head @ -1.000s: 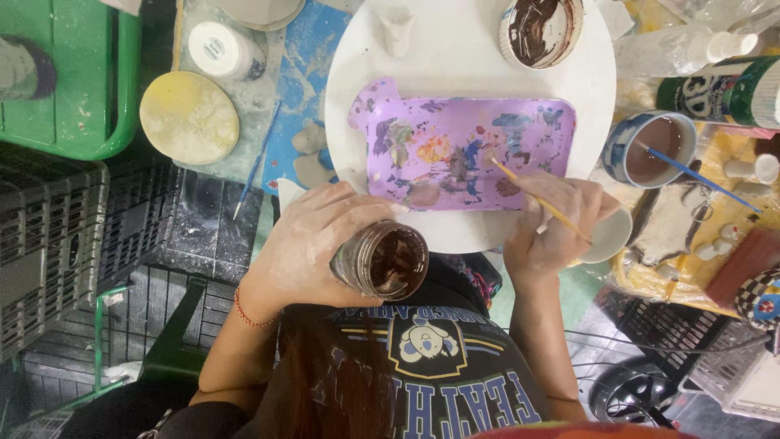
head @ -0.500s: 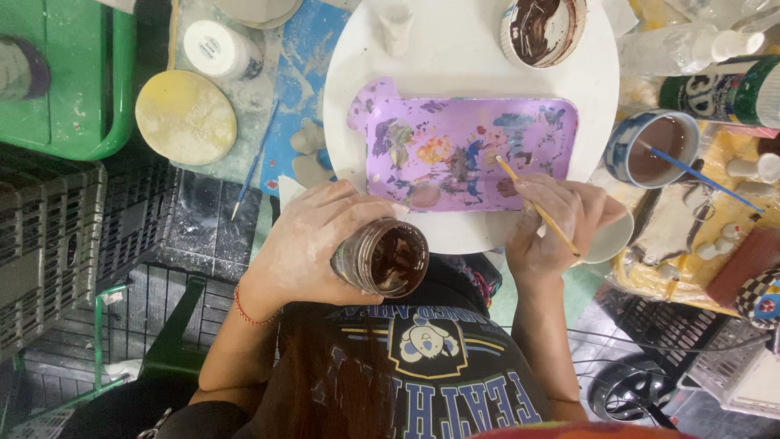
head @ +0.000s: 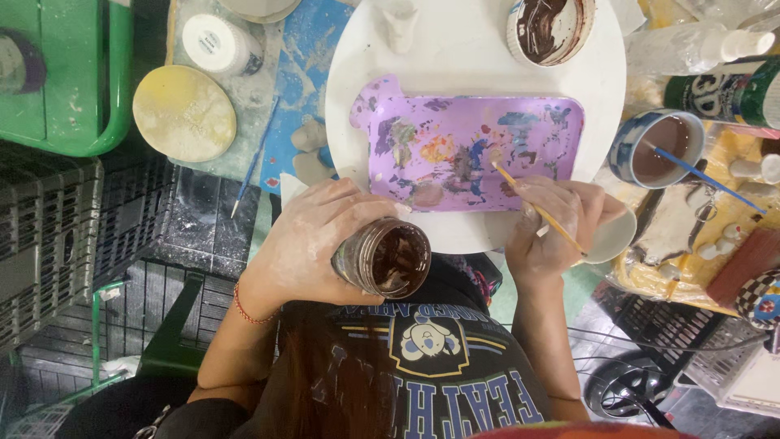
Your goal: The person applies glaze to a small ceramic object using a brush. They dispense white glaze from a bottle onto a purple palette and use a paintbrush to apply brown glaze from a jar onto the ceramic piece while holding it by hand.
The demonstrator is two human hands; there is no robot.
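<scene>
Two hands are busy over a round white board (head: 455,49). The left hand (head: 313,244) is wrapped tight around a small glass jar (head: 382,258). The jar is tipped so its open mouth shows, and it has dark brown paint inside. It sits just below the edge of the white board, in front of the person's dark shirt. The right hand (head: 552,223) is closed on a thin paintbrush (head: 536,209) with a yellow handle. The brush slants up to the left, and its tip touches the purple tray (head: 471,150) near the lower middle. The purple tray lies flat on the white board and is smeared with many colours. A small white cup (head: 613,236) is tucked just beside the right hand, partly hidden by it. At the top of the board sits a white tub (head: 552,28) with brown paint in it. To the right, off the board, stands a blue and white cup (head: 654,146) of brown liquid with a blue brush (head: 707,180) leaning in it. To the left lie a round yellow disc (head: 183,114) and a white lidded pot (head: 215,42), well apart from both hands.
</scene>
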